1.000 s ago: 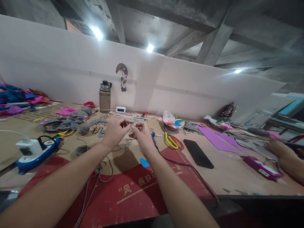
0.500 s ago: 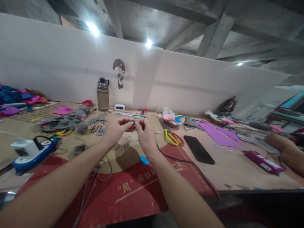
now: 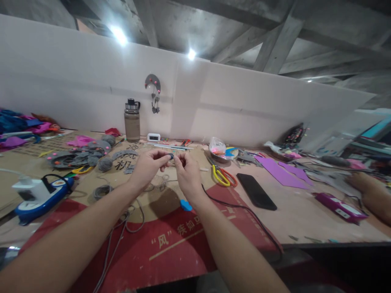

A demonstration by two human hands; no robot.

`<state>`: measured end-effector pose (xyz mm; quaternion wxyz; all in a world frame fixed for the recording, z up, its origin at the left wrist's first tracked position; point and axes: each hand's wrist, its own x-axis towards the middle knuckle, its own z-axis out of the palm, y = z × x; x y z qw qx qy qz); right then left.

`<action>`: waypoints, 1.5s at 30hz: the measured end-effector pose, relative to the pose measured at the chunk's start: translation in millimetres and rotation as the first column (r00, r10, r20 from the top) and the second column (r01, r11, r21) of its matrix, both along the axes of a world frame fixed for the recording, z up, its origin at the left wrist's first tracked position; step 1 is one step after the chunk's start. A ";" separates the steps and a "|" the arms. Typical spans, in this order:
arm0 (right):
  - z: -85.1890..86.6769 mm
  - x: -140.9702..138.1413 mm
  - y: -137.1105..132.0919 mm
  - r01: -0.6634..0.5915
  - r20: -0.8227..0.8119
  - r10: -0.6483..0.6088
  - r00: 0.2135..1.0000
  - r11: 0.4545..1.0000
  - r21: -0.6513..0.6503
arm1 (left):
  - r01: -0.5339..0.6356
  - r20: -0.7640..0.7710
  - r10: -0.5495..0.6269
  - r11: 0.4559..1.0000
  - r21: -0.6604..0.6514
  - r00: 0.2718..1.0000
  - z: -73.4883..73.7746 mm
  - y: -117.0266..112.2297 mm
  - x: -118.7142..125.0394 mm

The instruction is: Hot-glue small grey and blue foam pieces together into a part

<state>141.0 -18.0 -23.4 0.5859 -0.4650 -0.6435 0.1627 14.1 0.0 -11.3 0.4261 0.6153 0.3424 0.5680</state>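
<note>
Dead centre of the frame, both hands meet a bit above the table [image 3: 293, 221]. Left hand [image 3: 149, 166] and right hand [image 3: 188, 174] each have thumb and forefinger pinched shut on the same small dark piece [image 3: 172, 156], with the fingertips practically touching. It's too tiny to say what it actually is, tbh.

Just under the right wrist there's a little blue scrap [image 3: 185, 205], and a black cable [image 3: 244, 211] runs off toward the lower right edge. Right of the hands are yellow-handled scissors [image 3: 222, 176], then a black phone [image 3: 256, 197] lying flat.

Over on the left: a pile of grey felt bits [image 3: 77, 156] and a blue and white gadget [image 3: 39, 193]. A water bottle [image 3: 132, 121] stands upright against the back wall. At the far right edge, somebody else's arm [image 3: 371, 195] rests by a magenta box [image 3: 340, 206].
</note>
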 end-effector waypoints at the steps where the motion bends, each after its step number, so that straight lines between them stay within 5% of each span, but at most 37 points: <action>1: 0.3 0.3 0.0 0.002 -0.007 -0.002 1.000 1.000 -0.002 | 0.015 0.006 -0.015 1.000 -0.011 1.000 0.4 -0.4 0.5; 7: 1.3 1.3 0.0 -0.014 -0.033 0.014 0.999 1.000 -0.020 | 0.081 0.076 -0.075 0.993 -0.081 0.994 2.8 -1.9 2.1; 29: 0.9 -0.5 -2.3 0.073 0.094 -0.073 0.993 0.997 0.002 | 0.029 0.064 -0.022 0.994 -0.109 0.998 -0.7 1.1 1.5; 45: -0.2 1.3 0.2 0.025 0.041 -0.024 0.999 0.999 -0.043 | 0.226 0.160 -0.192 0.945 -0.235 0.968 0.1 2.7 -1.8</action>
